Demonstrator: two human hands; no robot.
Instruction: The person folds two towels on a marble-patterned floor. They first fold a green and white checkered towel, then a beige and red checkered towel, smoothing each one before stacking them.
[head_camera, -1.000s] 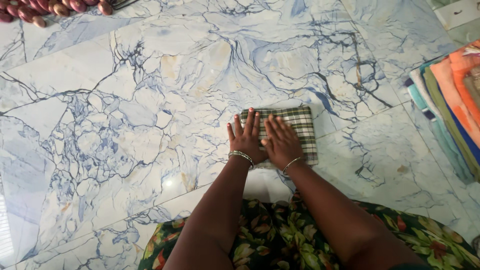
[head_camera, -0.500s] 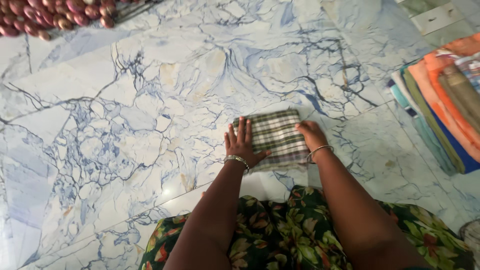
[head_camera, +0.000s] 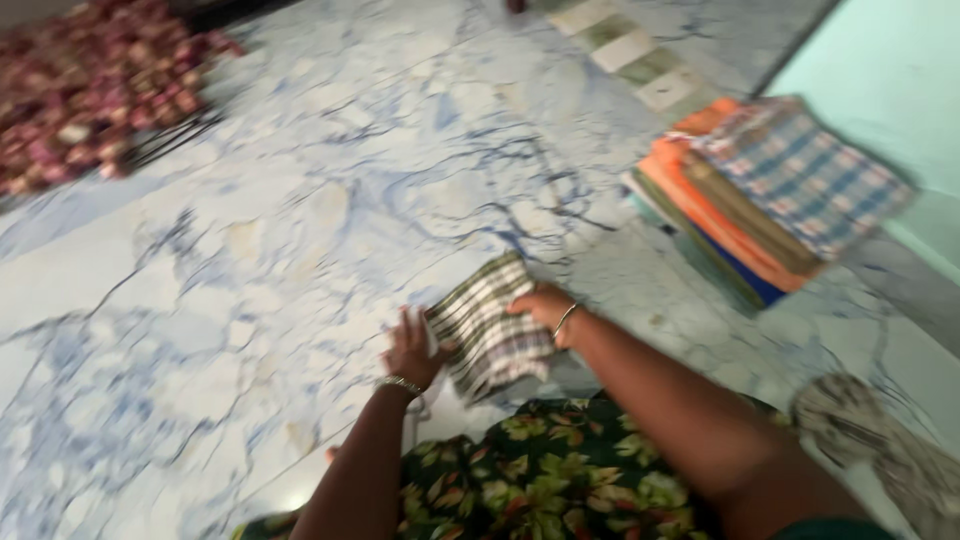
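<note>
Both hands hold a folded checked cloth above the marble floor.

The left hand (head_camera: 410, 350) grips the checked cloth (head_camera: 488, 325) at its left edge, and the right hand (head_camera: 543, 303) seems, through the blur, to clasp its right edge. Right of them lies a stack of folded cloths (head_camera: 770, 190) on the marble floor (head_camera: 250, 230); onions (head_camera: 90, 90) lie far left.

Both hands, left (head_camera: 412, 352) + right (head_camera: 540, 305), grip folded checked cloth (head_camera: 490, 328) above marble floor (head_camera: 250, 250); cloth stack (head_camera: 770, 190) nearby right.
</note>
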